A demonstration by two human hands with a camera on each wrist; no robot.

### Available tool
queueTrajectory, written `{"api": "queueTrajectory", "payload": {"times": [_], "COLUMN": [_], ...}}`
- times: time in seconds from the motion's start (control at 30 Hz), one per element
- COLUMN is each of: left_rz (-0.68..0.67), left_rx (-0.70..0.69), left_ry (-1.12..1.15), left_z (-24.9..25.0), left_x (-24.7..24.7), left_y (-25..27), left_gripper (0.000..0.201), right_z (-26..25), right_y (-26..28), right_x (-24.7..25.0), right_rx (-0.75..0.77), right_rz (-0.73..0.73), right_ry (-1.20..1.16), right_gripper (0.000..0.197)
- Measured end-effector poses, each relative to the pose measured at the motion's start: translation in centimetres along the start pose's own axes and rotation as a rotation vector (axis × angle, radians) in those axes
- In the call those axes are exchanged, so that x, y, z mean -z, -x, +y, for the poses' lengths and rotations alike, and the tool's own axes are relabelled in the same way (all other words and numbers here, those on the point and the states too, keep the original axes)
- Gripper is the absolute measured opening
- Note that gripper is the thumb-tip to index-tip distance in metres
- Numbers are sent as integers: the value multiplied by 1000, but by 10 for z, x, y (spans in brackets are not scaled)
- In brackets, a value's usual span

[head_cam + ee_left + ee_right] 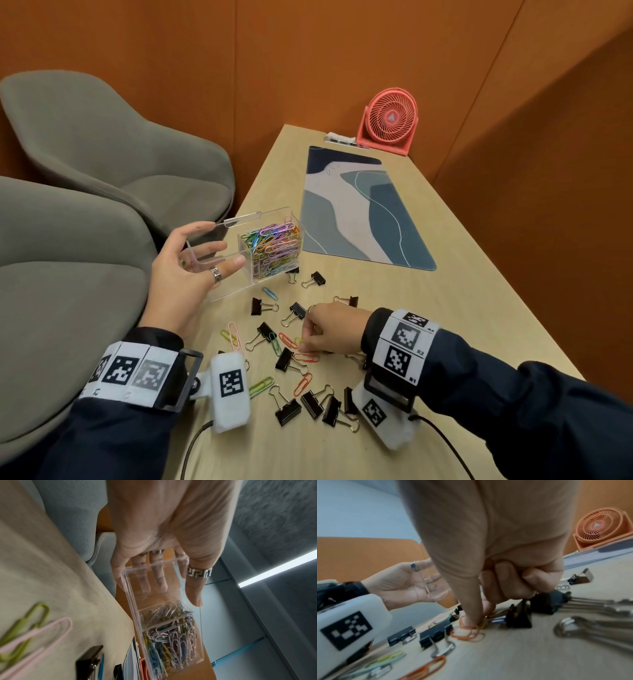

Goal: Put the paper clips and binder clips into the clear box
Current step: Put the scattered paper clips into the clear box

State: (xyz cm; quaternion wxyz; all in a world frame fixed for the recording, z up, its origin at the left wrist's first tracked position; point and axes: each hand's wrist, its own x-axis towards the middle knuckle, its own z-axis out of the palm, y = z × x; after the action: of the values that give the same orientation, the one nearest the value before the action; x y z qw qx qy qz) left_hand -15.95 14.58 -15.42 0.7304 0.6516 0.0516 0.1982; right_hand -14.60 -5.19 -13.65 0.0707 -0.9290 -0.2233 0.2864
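The clear box [236, 278] stands by the table's left edge. Its right compartment is packed with coloured paper clips [274, 245] and its left one is empty, with the lid [241, 219] standing up. My left hand [222, 243] holds the box's left end, thumb on the near wall and fingers behind [155, 582]. My right hand [305, 344] is low over the scattered pile, thumb and forefinger pinching an orange paper clip [467, 632] on the table, with the other fingers curled. Black binder clips [287, 407] and loose paper clips [234, 334] lie around it.
A patterned desk mat [363, 212] covers the table's middle and a pink fan [390, 121] stands at the far end. Two grey chairs [120, 144] sit left of the table. Orange walls close off the back and right.
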Motion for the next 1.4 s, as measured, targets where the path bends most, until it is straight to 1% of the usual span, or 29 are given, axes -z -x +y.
{"api": "queueTrajectory", "payload": {"times": [0.1,0.23,0.3,0.43,0.5,0.6,0.7,0.83,0.87,0.93,1.0,1.07,1.13,1.23,1.27,1.33,1.4], "left_rz": [-3,-8,-8,3,8,9,6,-3,-5,-6,-6,-6,-4,-5,-7,-12,-18], "left_rx": [-5,-13,-10,1,7,14,13,16,17,13,9,6,3,-3,-4,-7,-8], "left_ry": [2,7,1,-3,-3,-8,-11,-7,-9,-13,-10,-10,-12,-11,-12,-13,-17], "left_z": [0,1,1,1,1,1,2,3,3,3,2,2,1,1,2,1,1], "left_x": [-1,-1,-1,-1,-1,-1,-2,-2,-1,-1,-1,-2,-2,-2,-2,-1,-1], "left_y": [0,1,1,0,0,0,1,2,2,2,2,1,1,1,1,1,1], "left_gripper": [53,54,54,54,55,55,55,55,55,55,55,55,55,54,54,54,54], "right_z": [0,1,1,1,1,-1,-3,-6,-7,-13,-17,-19,-19,-19,-20,-20,-20], "right_y": [2,3,3,1,-2,0,2,-3,-5,-6,-7,-8,-11,-17,-19,-22,-23], "right_x": [0,4,6,4,2,1,4,4,3,0,-4,-7,-8,-8,-9,-10,-10], "right_rx": [7,5,29,49,30,19,28,8,6,-11,-40,-51,-47,-40,-45,-58,-60], "right_rz": [54,193,217,200,195,198,175,148,137,120,107,113,120,127,125,113,99], "right_ry": [20,-164,-232,-288,-301,-276,-215,-241,-218,-96,13,49,55,30,17,9,19], "right_gripper": [15,28,30,15,13,24,29,34,34,34,45,51,45,27,27,33,32]}}
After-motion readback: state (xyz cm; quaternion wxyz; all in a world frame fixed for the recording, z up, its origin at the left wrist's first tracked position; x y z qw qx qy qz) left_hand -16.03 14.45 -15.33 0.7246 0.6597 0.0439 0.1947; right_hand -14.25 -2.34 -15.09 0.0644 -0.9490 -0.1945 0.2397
